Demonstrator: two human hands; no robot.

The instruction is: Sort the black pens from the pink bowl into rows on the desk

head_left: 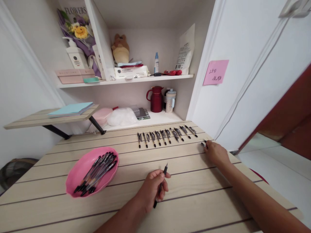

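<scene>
My left hand (pixel 153 187) rests on the wooden table (pixel 194 194) near the middle, fingers closed round a black pen (pixel 160 185) whose tip points up and away. My right hand (pixel 215 152) lies at the table's right edge, fingers curled on a small dark pen cap (pixel 203 144). Beyond both hands a row of several black pens (pixel 166 135) lies side by side across the far part of the table. A pink bowl (pixel 75 181) at the left holds several more black pens (pixel 98 173).
Behind the table an open cupboard holds a dark red jug (pixel 156 98), a white cup (pixel 170 100), a white plastic bag (pixel 121 116) and pink containers. A small raised shelf (pixel 36 119) with a blue notebook (pixel 71 109) stands at the left. A pink note (pixel 215 72) sticks on the white door.
</scene>
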